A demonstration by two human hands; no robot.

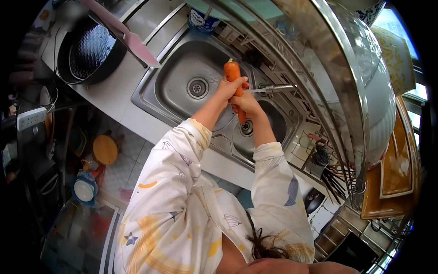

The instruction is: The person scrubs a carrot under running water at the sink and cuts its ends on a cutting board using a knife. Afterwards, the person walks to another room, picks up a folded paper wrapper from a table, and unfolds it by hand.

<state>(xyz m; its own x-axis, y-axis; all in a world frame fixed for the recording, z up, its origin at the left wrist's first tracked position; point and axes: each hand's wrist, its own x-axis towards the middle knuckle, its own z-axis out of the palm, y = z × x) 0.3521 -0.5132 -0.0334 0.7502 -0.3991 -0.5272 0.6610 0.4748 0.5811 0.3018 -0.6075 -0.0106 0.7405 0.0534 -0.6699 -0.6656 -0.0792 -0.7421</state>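
Note:
An orange carrot [232,70] with a short green stub at its top is gripped in both hands over the double steel sink [175,68]. My left hand [227,90] wraps round its upper part, fingers closed. Just below, my right hand [246,103] closes round the lower part, and the carrot's tapered tip shows beneath it. Water runs from the faucet [276,88] on the right toward my right hand. The larger basin's drain [197,87] lies left of the hands, and the smaller basin's drain [247,128] is near the carrot's tip.
A metal dish rack [315,68] rises close on the right. At the upper left a black pan [91,50] stands on the counter, with a pink-bladed knife [137,48] reaching toward the sink's edge. A blue tub [203,20] is behind the sink. Chopsticks [335,182] stand lower right.

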